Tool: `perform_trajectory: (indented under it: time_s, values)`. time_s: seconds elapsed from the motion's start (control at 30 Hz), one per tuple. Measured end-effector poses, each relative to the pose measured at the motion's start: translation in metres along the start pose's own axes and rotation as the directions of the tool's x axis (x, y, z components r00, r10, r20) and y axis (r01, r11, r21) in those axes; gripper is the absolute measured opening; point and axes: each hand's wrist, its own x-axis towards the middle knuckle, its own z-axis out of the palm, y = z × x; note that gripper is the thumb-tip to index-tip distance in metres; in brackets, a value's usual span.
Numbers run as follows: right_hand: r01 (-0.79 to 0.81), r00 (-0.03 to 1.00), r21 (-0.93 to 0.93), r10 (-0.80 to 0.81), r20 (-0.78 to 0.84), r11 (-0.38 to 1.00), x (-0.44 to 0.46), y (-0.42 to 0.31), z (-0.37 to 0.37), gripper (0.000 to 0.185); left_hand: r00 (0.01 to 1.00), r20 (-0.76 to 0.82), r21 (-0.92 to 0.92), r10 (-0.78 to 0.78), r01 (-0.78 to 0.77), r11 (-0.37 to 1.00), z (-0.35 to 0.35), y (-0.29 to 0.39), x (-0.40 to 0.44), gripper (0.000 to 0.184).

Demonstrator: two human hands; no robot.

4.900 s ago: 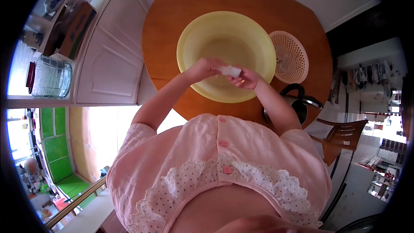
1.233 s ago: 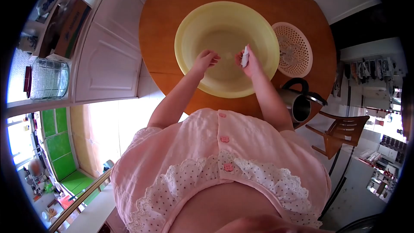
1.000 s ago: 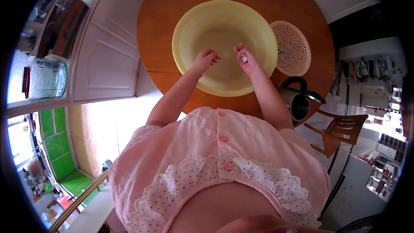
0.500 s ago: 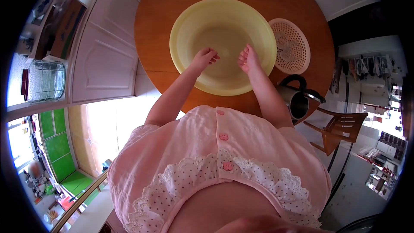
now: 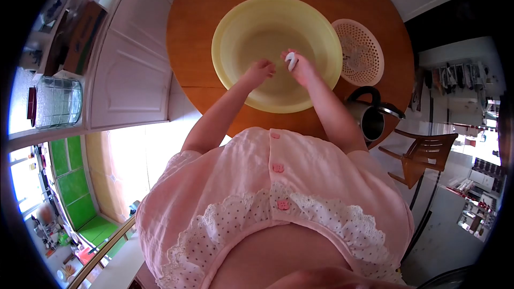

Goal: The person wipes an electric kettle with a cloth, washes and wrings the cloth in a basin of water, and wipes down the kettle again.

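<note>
Both hands are over the near part of a large pale yellow basin [image 5: 225,69] on a round wooden table. My right hand [image 5: 301,68] is turned partly palm up, its fingers curled round a small white object [image 5: 292,60] that shows between them. To the left, my left hand [image 5: 261,72] has loosely bent fingers with gaps between them and nothing visible in it. The two hands are apart, with the white object nearer the right fingertips. What the white object is cannot be made out.
A pink perforated basket [image 5: 375,56] sits on the wooden table [image 5: 195,37], right of the basin. Near the table's right edge is a metal kettle [image 5: 369,120] with its lid up. A wooden chair [image 5: 425,152] stands beyond, and white cabinets [image 5: 131,69] are at the left.
The white object, held between both hands at first, is now in my right hand alone. Hidden half a second ago in that closed hand, it shows again as the hand turns and moves left.
</note>
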Motion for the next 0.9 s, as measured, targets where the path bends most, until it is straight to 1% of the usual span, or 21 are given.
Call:
perform_trajectory:
  time_s: [0.03,0.1,0.13,0.2,0.23,0.3,0.33,0.4,0.43,0.5,0.53,0.6,0.63,0.7,0.73,0.8,0.83,0.87,0.9]
  values:
    - [0.086,0.996,-0.060,-0.084,0.040,0.995,-0.007,0.001,0.011,0.023,0.999,0.034,-0.053,-0.036,0.038,0.998,0.005,0.010,-0.007,0.030]
    - [0.137,0.984,-0.100,-0.123,0.132,0.986,-0.031,0.001,0.036,0.024,0.988,0.110,-0.158,-0.106,0.123,0.980,0.014,0.026,-0.022,0.033]
    - [0.160,0.975,-0.117,-0.138,0.172,0.980,-0.042,0.003,0.043,0.025,0.988,0.118,-0.215,-0.097,0.121,0.969,0.014,0.023,-0.024,0.035]
    - [0.261,0.954,-0.182,-0.224,0.200,0.948,-0.051,0.011,0.044,0.026,0.987,0.139,-0.324,-0.083,0.124,0.938,0.014,0.023,-0.030,0.038]
    - [0.313,0.939,-0.211,-0.268,0.217,0.926,-0.055,0.014,0.045,0.026,0.994,0.086,-0.320,-0.063,0.087,0.944,0.015,0.025,-0.038,0.038]
    - [0.365,0.926,-0.223,-0.329,0.184,0.904,-0.066,0.020,0.048,0.027,1.000,-0.020,-0.301,-0.015,0.009,0.954,0.017,0.036,-0.054,0.037]
    - [0.392,0.918,-0.229,-0.360,0.168,0.891,-0.072,0.022,0.051,0.028,0.999,-0.032,-0.253,0.025,-0.033,0.967,0.016,0.039,-0.060,0.036]
    - [0.340,0.938,-0.313,-0.298,0.175,0.887,-0.092,0.014,0.053,0.028,0.993,-0.048,-0.155,0.107,-0.113,0.982,0.013,0.041,-0.067,0.033]
    - [0.313,0.948,-0.353,-0.267,0.173,0.882,-0.101,0.010,0.052,0.028,0.993,-0.026,-0.179,0.115,-0.118,0.977,0.012,0.040,-0.068,0.031]
    - [0.262,0.964,-0.354,-0.227,0.138,0.898,-0.112,0.009,0.043,0.026,0.991,0.022,-0.226,0.130,-0.122,0.966,0.010,0.041,-0.070,0.027]
    - [0.237,0.971,-0.352,-0.209,0.116,0.906,-0.117,0.009,0.038,0.025,0.987,0.061,-0.188,0.149,-0.136,0.973,0.009,0.042,-0.072,0.025]
    - [0.268,0.963,-0.317,-0.248,0.102,0.910,-0.129,0.008,0.032,0.020,0.972,0.147,-0.115,0.185,-0.169,0.979,0.008,0.048,-0.077,0.021]
    - [0.284,0.959,-0.301,-0.268,0.094,0.910,-0.135,0.007,0.029,0.017,0.964,0.137,-0.034,0.228,-0.226,0.974,0.011,0.053,-0.080,0.019]
    - [0.398,0.918,-0.215,-0.383,0.105,0.892,-0.146,0.007,0.026,0.013,0.940,0.126,0.120,0.318,-0.333,0.935,0.019,0.059,-0.083,0.015]
    - [0.450,0.893,-0.173,-0.437,0.110,0.876,-0.152,0.007,0.024,0.012,0.931,0.143,0.010,0.336,-0.341,0.940,0.023,0.057,-0.082,0.014]
    - [0.383,0.924,-0.201,-0.377,0.068,0.902,-0.164,0.004,0.016,0.012,0.914,0.157,-0.210,0.375,-0.341,0.917,0.034,0.053,-0.080,0.013]
    - [0.350,0.936,-0.213,-0.347,0.053,0.912,-0.168,0.001,0.012,0.011,0.899,0.155,-0.253,0.410,-0.366,0.896,0.040,0.050,-0.080,0.013]
    - [0.330,0.941,-0.336,-0.334,0.047,0.882,-0.172,-0.001,0.005,0.015,0.884,0.148,-0.292,0.444,-0.390,0.873,0.045,0.046,-0.080,0.014]
    - [0.353,0.932,-0.411,-0.353,0.079,0.841,-0.182,-0.006,0.009,0.017,0.867,0.134,-0.330,0.480,-0.418,0.846,0.051,0.045,-0.080,0.015]
